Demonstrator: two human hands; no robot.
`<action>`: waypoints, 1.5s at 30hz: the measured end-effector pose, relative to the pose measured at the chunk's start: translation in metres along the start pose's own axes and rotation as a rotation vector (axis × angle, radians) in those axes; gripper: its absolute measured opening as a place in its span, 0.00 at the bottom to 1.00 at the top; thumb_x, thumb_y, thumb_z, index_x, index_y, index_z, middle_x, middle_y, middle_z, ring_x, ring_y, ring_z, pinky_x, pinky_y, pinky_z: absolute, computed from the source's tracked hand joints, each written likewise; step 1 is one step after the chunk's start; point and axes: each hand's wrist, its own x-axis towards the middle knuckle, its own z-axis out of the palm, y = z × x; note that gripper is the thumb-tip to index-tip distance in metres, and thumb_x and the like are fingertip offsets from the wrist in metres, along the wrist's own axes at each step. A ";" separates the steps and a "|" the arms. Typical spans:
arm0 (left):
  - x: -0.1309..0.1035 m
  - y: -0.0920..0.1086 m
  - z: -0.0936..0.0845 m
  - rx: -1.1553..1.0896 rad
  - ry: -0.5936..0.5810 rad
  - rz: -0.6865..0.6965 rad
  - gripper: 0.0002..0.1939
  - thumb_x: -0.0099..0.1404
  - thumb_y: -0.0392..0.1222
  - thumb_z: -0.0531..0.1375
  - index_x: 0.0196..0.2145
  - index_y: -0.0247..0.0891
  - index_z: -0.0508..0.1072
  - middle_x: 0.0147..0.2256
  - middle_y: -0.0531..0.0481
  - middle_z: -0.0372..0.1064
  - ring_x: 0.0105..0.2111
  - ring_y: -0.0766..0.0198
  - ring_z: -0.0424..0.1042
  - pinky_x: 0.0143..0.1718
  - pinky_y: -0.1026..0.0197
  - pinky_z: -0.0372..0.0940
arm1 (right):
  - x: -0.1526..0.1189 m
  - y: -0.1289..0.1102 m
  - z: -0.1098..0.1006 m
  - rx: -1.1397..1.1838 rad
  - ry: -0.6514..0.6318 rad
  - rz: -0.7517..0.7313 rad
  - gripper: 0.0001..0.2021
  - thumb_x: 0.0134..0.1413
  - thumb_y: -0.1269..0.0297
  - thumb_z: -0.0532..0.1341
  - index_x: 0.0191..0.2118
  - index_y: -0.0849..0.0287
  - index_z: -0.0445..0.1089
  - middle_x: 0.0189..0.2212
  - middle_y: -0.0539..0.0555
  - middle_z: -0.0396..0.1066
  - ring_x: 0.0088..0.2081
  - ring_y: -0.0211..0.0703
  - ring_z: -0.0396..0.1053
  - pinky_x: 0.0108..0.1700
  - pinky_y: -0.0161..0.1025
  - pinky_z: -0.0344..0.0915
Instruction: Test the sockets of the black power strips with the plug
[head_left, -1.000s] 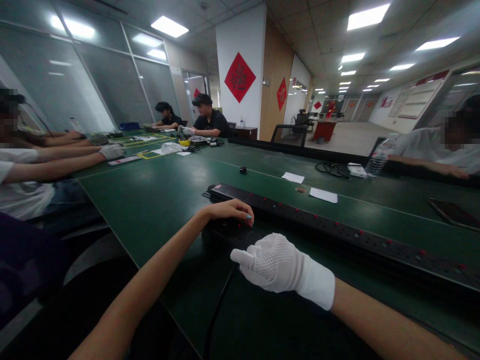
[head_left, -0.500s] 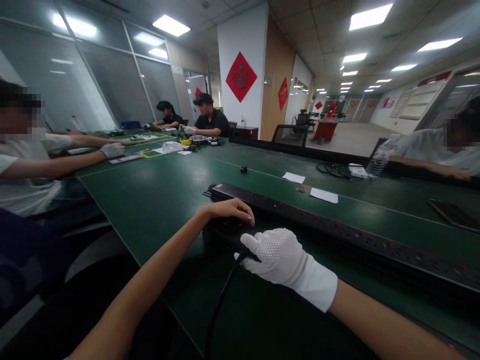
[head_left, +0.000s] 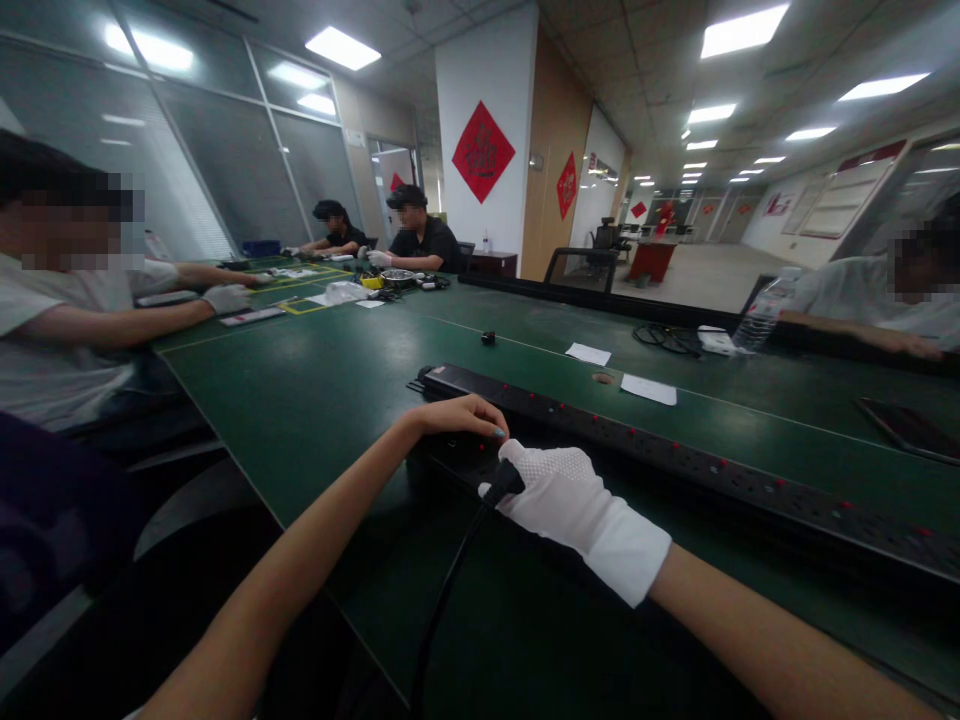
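My left hand [head_left: 465, 415], bare, bends over a black power strip [head_left: 452, 452] on the near side of the table, its fingers curled down onto it; part of the strip lies hidden beneath my hands. In a white dotted glove, my right hand [head_left: 555, 490] grips a black plug [head_left: 507, 482] by its body, close to my left fingertips. A black cable [head_left: 446, 590] runs from the plug down past the table edge. Whether the prongs are in a socket cannot be seen. Just behind both hands lies a long black power strip [head_left: 634, 437] with red switches.
On the green table [head_left: 330, 380] lie a small black item [head_left: 488, 338], white papers [head_left: 649, 390], coiled black cable [head_left: 664, 340], a water bottle [head_left: 766, 310] and a dark phone [head_left: 907, 428]. Co-workers sit at the left, far end and right.
My gloved right hand has shifted slightly up and turned, bringing the plug closer to my left fingers and more into view. The left hand stays nearly still. The left co-worker leans further in.
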 end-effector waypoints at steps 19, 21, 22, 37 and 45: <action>0.001 -0.002 -0.001 0.004 -0.027 0.014 0.09 0.60 0.41 0.58 0.38 0.37 0.73 0.38 0.50 0.71 0.38 0.67 0.69 0.42 0.64 0.59 | -0.003 -0.007 -0.012 -0.165 0.063 -0.119 0.26 0.55 0.42 0.45 0.41 0.58 0.67 0.29 0.56 0.70 0.28 0.44 0.67 0.27 0.37 0.52; 0.001 -0.003 -0.002 0.009 -0.021 0.013 0.09 0.60 0.41 0.58 0.38 0.37 0.73 0.38 0.50 0.71 0.38 0.67 0.69 0.43 0.64 0.59 | -0.002 -0.010 -0.015 -0.207 0.060 -0.114 0.24 0.56 0.44 0.45 0.39 0.58 0.67 0.29 0.56 0.70 0.28 0.44 0.67 0.27 0.38 0.52; 0.001 -0.003 -0.002 0.012 -0.018 0.014 0.09 0.60 0.41 0.58 0.38 0.36 0.73 0.37 0.50 0.71 0.38 0.67 0.68 0.43 0.64 0.59 | -0.002 -0.010 -0.015 -0.211 0.049 -0.096 0.23 0.57 0.45 0.45 0.39 0.58 0.67 0.29 0.56 0.70 0.28 0.44 0.67 0.27 0.37 0.52; 0.001 -0.002 0.000 -0.025 0.034 0.030 0.08 0.59 0.40 0.58 0.36 0.35 0.74 0.35 0.50 0.72 0.36 0.68 0.69 0.40 0.65 0.59 | 0.005 0.002 0.007 0.037 0.088 0.063 0.18 0.58 0.50 0.46 0.36 0.55 0.67 0.24 0.50 0.71 0.24 0.36 0.67 0.26 0.32 0.53; 0.002 -0.004 -0.001 -0.065 0.012 0.036 0.10 0.60 0.43 0.58 0.36 0.35 0.73 0.35 0.49 0.72 0.35 0.67 0.70 0.39 0.64 0.61 | 0.003 0.001 0.006 -0.038 0.174 0.065 0.19 0.58 0.50 0.47 0.32 0.59 0.66 0.19 0.50 0.68 0.20 0.35 0.65 0.21 0.32 0.49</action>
